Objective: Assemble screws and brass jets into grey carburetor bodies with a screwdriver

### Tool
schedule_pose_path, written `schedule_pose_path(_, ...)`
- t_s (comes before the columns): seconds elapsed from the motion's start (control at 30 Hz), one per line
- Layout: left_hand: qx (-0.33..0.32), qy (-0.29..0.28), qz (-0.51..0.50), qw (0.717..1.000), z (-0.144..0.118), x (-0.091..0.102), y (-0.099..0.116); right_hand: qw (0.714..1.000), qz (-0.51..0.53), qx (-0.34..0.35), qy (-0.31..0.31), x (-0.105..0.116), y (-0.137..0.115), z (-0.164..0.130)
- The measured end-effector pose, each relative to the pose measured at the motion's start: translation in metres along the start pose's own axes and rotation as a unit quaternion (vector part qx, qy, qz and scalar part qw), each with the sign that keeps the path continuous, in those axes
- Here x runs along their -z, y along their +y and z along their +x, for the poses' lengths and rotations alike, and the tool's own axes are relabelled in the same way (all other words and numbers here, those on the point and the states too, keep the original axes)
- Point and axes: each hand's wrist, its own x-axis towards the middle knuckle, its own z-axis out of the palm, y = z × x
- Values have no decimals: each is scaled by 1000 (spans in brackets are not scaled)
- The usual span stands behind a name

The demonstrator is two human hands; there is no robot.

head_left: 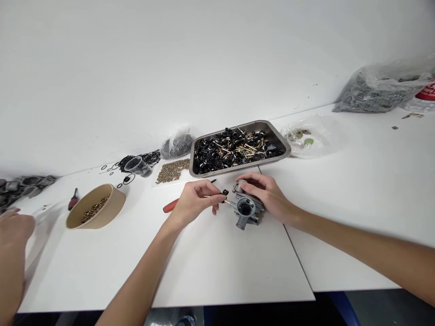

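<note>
A grey metal carburetor [245,208] rests on the white table, its round bore facing up toward me. My right hand [267,194] is closed around its far right side, fingers curled over the top. Between the thumb and fingertips of my left hand [199,199] is a small metal pin with a black end [225,193]. The pin's other end points at the carburetor's left side; whether it is inserted I cannot tell. Partly hidden under my left hand lies a screwdriver with a red handle [170,206].
Behind stands a metal tray [240,170] of black-capped pins. Leftward are small brass parts [173,170], a clear cup [138,166], black O-rings and a tan bowl [113,206] of brass pieces. Another person's hand [15,226] is at far left. Plastic bags [374,90] sit to the right.
</note>
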Motion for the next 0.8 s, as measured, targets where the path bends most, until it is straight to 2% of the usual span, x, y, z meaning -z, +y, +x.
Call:
schedule_pose_path(0.1,5,-6,-19,1000,-1,-1,0,1000,-3,3,-4,0,-1,0)
schedule_pose_path(0.27,19,-58,-68,996,-1,3,-1,1000,4,-3,3,-1,-1,2)
schedule_pose_path(0.5,52,-102,-108,988,2,9,-5,1000,2,-7,-1,-2,-1,1)
schedule_pose_path(0.8,35,-90,-72,993,2,8,-7,1000,-27,-2,-10,0,-3,2)
